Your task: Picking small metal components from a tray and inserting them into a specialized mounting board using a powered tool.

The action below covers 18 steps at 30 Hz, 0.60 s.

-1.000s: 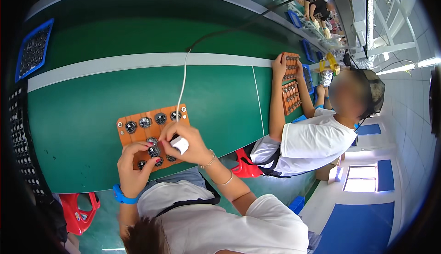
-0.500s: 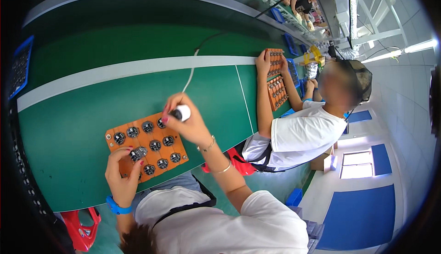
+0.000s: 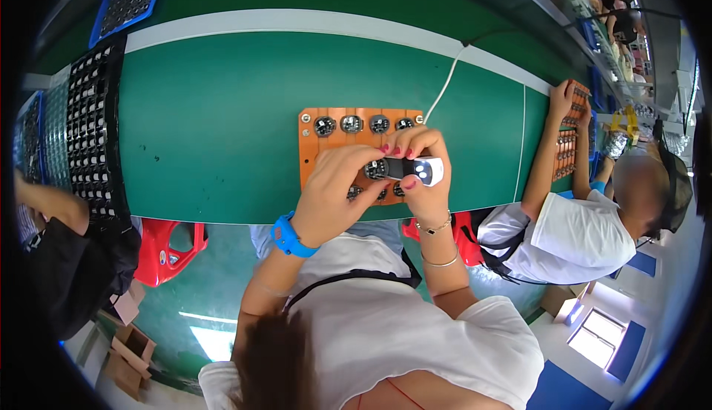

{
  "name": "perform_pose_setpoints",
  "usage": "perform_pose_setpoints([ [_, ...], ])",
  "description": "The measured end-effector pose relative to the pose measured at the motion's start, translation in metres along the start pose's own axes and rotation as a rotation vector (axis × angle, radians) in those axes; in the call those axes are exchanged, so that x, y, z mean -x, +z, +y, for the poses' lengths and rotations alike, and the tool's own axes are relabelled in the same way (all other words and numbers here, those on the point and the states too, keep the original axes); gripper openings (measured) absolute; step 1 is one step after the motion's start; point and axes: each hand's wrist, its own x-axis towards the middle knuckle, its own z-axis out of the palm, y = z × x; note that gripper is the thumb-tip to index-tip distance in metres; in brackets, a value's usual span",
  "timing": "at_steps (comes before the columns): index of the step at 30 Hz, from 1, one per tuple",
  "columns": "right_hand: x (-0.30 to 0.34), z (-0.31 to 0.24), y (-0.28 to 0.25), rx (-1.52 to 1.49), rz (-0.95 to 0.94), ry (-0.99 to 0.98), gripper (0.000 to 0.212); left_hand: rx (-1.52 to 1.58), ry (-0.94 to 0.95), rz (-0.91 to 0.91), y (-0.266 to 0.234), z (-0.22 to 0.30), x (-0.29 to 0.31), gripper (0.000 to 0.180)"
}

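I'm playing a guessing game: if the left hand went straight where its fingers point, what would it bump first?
Probably the black-and-white device in the right hand, just beyond the left hand. The right fingertips look about as near; depth is unclear.

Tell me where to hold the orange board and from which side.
Probably the far stretch of the left rim of the orange board, coming from the left. It lies flat with that straight edge exposed, while round black parts stud the face, the left grip and right grip cover much of the near side, and the white cable runs by the far right corner.
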Motion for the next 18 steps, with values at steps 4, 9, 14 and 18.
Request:
perform_pose_setpoints([
  [4, 0.002, 0.001, 0.010, 0.127, 0.026, 0.008, 0.053, -0.076, 0.057, -0.042, -0.012, -0.002, 0.004, 0.039],
  [9, 0.007, 0.003, 0.003, 0.451, 0.327, -0.064, 0.059, -0.201, 0.045, -0.059, -0.028, -0.013, 0.014, 0.037],
  [14, 0.019, -0.006, -0.016, 0.298, 0.252, 0.116, 0.064, -0.381, -0.035, 0.013, -0.039, -0.030, 0.028, 0.033],
  [18, 0.027, -0.005, -0.024, 0.164, 0.154, 0.175, 0.058, -0.328, -0.013, 0.037, -0.048, -0.034, 0.049, 0.033],
])
